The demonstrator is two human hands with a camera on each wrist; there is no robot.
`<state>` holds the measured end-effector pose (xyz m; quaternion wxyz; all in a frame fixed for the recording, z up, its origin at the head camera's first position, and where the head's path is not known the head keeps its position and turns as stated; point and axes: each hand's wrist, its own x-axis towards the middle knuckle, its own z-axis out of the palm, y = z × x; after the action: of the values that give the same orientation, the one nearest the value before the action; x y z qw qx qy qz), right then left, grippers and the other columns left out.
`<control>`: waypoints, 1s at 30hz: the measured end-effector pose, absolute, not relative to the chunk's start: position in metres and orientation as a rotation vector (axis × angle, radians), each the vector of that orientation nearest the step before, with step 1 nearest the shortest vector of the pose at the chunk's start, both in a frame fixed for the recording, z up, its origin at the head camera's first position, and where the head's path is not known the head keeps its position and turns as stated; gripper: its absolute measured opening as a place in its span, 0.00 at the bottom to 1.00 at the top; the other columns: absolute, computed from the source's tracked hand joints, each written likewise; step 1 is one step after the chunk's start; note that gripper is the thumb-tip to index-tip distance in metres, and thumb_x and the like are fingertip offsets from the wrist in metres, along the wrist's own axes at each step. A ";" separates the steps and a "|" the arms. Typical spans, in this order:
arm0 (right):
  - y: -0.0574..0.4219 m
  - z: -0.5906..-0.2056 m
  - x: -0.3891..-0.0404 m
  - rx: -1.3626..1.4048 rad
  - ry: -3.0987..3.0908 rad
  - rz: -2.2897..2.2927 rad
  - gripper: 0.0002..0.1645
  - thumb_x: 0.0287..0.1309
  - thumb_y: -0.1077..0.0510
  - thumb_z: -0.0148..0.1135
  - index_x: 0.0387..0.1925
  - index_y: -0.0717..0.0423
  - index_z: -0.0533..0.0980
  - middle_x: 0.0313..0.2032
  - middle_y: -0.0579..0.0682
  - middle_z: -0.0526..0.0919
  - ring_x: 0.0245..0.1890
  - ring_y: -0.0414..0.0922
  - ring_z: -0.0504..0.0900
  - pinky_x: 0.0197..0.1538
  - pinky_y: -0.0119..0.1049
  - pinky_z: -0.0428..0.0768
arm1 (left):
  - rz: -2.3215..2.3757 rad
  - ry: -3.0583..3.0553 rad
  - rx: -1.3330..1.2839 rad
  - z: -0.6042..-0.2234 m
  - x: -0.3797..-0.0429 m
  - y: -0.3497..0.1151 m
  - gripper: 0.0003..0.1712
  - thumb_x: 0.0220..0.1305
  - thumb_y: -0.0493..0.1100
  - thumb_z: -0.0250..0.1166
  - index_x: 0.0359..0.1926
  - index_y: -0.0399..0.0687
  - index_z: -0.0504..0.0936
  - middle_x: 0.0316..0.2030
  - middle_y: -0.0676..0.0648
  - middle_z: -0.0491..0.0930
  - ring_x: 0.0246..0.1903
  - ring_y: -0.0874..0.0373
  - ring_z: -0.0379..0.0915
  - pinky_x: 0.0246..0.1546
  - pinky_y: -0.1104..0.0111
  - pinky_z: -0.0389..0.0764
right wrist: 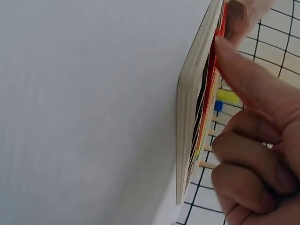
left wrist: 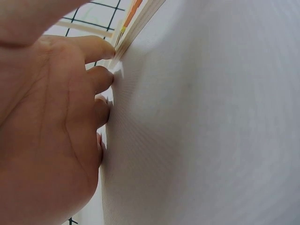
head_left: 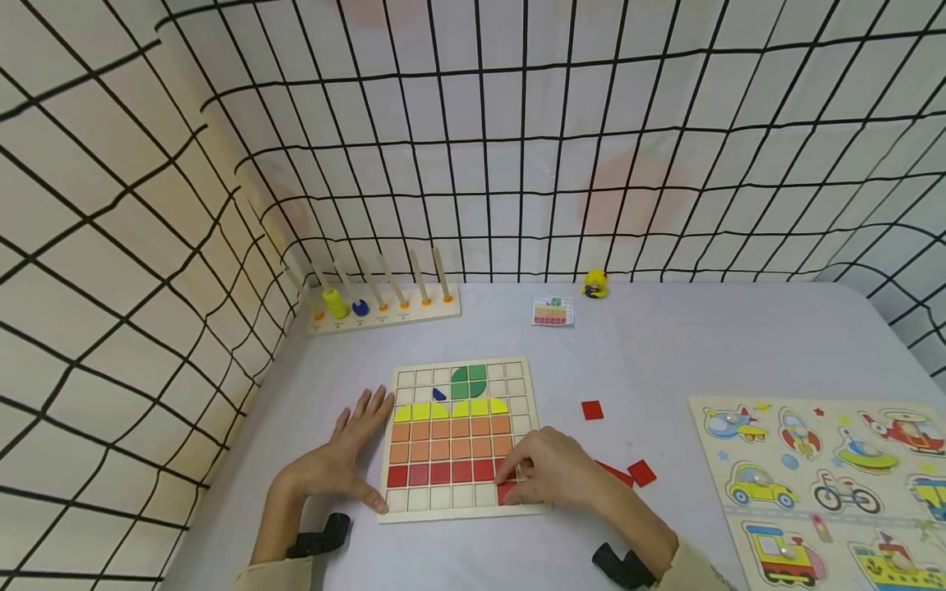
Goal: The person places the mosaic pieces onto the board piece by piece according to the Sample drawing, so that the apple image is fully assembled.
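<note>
A square wooden grid board point(head_left: 442, 499) lies on the table, with green, yellow, orange and red tiles in its cells. My left hand point(head_left: 336, 460) is spread along the board's left side, its thumb at the lower left corner. In the left wrist view, the palm point(left wrist: 47, 122) faces the white cloth and a fingertip touches the board's edge. My right hand point(head_left: 554, 468) pinches a red square tile point(head_left: 506, 493) between thumb and index finger at the lower right cells. In the right wrist view, the red tile point(right wrist: 212, 61) is partly covered by a fingertip.
Loose red tiles point(head_left: 593, 410) lie right of the board. A blue piece point(head_left: 439, 395) is on its upper part. Behind stand a peg rack point(head_left: 414, 310), a picture card point(head_left: 553, 312) and a yellow duck point(head_left: 594, 284). A vehicle puzzle board point(head_left: 769, 455) lies right; black netting point(head_left: 502, 164) surrounds the table.
</note>
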<state>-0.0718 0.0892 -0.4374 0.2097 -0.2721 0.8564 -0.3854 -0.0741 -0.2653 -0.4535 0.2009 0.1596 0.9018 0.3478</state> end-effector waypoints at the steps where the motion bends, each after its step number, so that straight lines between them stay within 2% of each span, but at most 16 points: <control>1: 0.091 -0.436 -0.073 -0.749 2.379 -1.069 0.10 0.50 0.54 0.81 0.37 0.48 0.91 0.11 0.38 0.63 0.13 0.33 0.59 0.21 0.25 0.55 | 0.969 2.519 0.447 -0.453 -0.074 -0.265 0.89 0.28 0.59 0.89 0.84 0.46 0.40 0.83 0.37 0.30 0.82 0.37 0.14 0.77 0.33 0.24; 7: 0.123 -0.429 -0.097 -0.561 2.531 -1.088 0.14 0.58 0.51 0.76 0.47 0.47 0.88 0.14 0.41 0.62 0.18 0.37 0.62 0.23 0.27 0.60 | 0.967 2.519 0.447 -0.452 -0.074 -0.265 0.89 0.28 0.59 0.89 0.84 0.45 0.41 0.83 0.36 0.30 0.82 0.36 0.14 0.77 0.33 0.23; 12: 0.168 -0.434 -0.122 -0.333 2.684 -1.035 0.20 0.59 0.58 0.74 0.53 0.56 0.84 0.16 0.44 0.65 0.19 0.41 0.63 0.24 0.29 0.61 | 0.968 2.520 0.449 -0.453 -0.074 -0.266 0.89 0.27 0.58 0.90 0.84 0.46 0.41 0.83 0.37 0.30 0.82 0.37 0.14 0.77 0.33 0.23; 18: 0.198 -0.442 -0.131 -0.267 2.604 -1.048 0.17 0.56 0.60 0.74 0.48 0.59 0.83 0.17 0.45 0.65 0.20 0.42 0.63 0.25 0.30 0.61 | 0.999 2.511 0.478 -0.452 -0.072 -0.266 0.90 0.26 0.56 0.90 0.83 0.42 0.40 0.83 0.36 0.30 0.81 0.35 0.14 0.76 0.32 0.23; 24: 0.184 -0.442 -0.126 -0.305 2.607 -1.053 0.14 0.57 0.59 0.74 0.44 0.58 0.83 0.16 0.44 0.63 0.19 0.41 0.62 0.23 0.29 0.60 | 0.994 2.516 0.474 -0.451 -0.072 -0.266 0.90 0.27 0.56 0.90 0.83 0.42 0.40 0.83 0.36 0.30 0.81 0.35 0.15 0.77 0.32 0.23; 30: 0.128 -0.431 -0.098 -0.486 2.459 -1.128 0.15 0.55 0.54 0.78 0.43 0.53 0.84 0.16 0.42 0.62 0.20 0.38 0.62 0.25 0.28 0.59 | 0.997 2.512 0.484 -0.451 -0.073 -0.265 0.89 0.27 0.56 0.90 0.83 0.42 0.40 0.83 0.35 0.30 0.81 0.35 0.15 0.76 0.32 0.23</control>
<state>-0.0979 0.1278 -0.4307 0.1950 -0.1735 0.8774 -0.4025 -0.0731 -0.2653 -0.4511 0.1966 0.1730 0.8971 0.3559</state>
